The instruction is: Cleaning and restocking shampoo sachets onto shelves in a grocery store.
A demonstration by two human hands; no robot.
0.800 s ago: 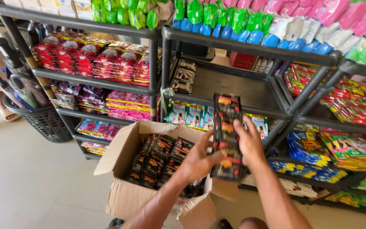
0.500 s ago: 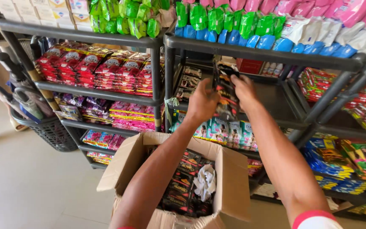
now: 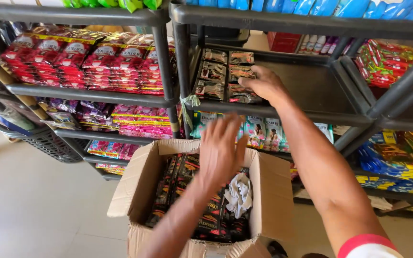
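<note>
Box: cardboard box (image 3: 273, 191) stands open on the floor right below me, flaps up, still well filled with dark sachet strips (image 3: 182, 186) standing on edge; crumpled white paper (image 3: 239, 193) lies among them.
Left hand: my left hand (image 3: 222, 150) hovers over the box, fingers spread and loose, holding nothing.
Right hand: my right hand (image 3: 263, 85) reaches into the middle shelf (image 3: 311, 112), palm down, fingers resting flat on the shelved dark sachets (image 3: 223, 76); I cannot tell whether it pinches any.
Progress: I judge this early, with a small block of dark sachets on the shelf's left end, most of that shelf bare, and much stock left in the box.
Below that shelf: teal and pink sachets (image 3: 264, 131) hang in a row.
Left rack: red packets (image 3: 87, 59) stacked flat above, purple and pink packets (image 3: 120, 117) beneath.
Far left: dark plastic basket (image 3: 48, 141) on the floor.
Right rack: red and green packs (image 3: 383, 62) above, blue and yellow packs (image 3: 388, 162) lower.
Top: green and blue pouches (image 3: 311, 5) along the highest shelf.
</note>
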